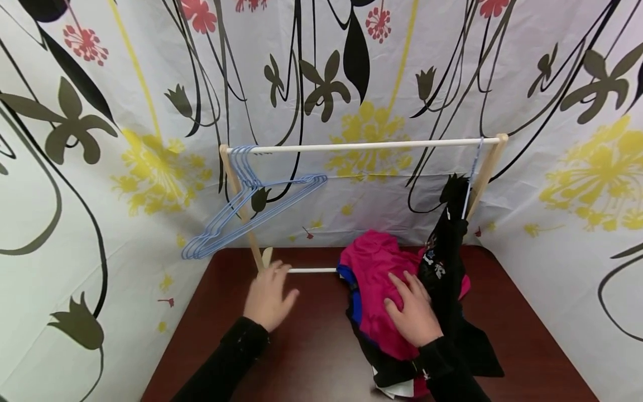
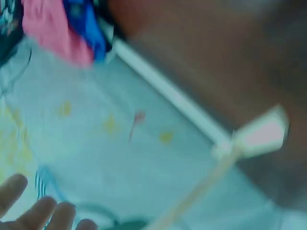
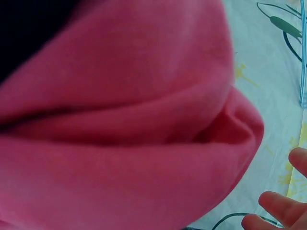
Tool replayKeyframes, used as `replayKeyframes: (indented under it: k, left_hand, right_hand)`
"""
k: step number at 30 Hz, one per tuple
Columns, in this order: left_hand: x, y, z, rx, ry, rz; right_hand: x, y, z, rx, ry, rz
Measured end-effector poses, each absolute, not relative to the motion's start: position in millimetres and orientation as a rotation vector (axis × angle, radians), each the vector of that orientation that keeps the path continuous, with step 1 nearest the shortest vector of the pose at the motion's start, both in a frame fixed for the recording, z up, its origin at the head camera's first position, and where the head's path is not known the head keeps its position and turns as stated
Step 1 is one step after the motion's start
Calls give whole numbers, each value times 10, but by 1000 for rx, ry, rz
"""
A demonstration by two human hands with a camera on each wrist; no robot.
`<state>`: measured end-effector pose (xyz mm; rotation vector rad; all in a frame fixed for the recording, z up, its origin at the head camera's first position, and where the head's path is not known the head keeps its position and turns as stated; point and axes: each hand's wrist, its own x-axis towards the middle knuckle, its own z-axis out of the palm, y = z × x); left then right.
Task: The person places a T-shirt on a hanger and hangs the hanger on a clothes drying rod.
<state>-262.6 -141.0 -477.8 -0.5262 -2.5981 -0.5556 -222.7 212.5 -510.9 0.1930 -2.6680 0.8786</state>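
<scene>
My right hand (image 1: 414, 314) is over a bright pink garment (image 1: 374, 290), fingers spread and not curled round it; whether it touches the cloth I cannot tell. In the right wrist view the pink cloth (image 3: 144, 115) fills most of the picture. My left hand (image 1: 268, 298) holds nothing, its fingers extended near the foot of the rack's left post. Several blue wire hangers (image 1: 251, 218) hang bunched at the left end of the white rail (image 1: 361, 146). At the right end, a black garment (image 1: 442, 251) with a printed design hangs on another hanger (image 1: 473, 173).
The wooden-posted rack stands at the back of a dark brown table (image 1: 301, 357). Its lower white bar (image 1: 313, 270) runs behind the clothes. Blue and black cloth (image 1: 392, 373) lies under the pink garment. A flower-patterned curtain (image 1: 150, 100) encloses the back and sides.
</scene>
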Motion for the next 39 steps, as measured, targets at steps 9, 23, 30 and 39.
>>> replayKeyframes:
  k: [9, 23, 30, 39]
  left_hand:
    - [-3103, -1984, -4008, -495, -2278, -317]
    - [-3561, -2389, -3766, -303, -2240, -160]
    - [-3499, -2391, -3796, -312, -2202, -120]
    - [-3317, -2297, -3770, -317, -2321, -188]
  right_hand:
    - [-2204, 2171, -5119, 188, -2653, 882]
    - [-2162, 2188, -5087, 151, -2643, 949]
    - [-2137, 2193, -5090, 128, -2641, 972]
    - [-2124, 2180, -5094, 129, -2619, 978]
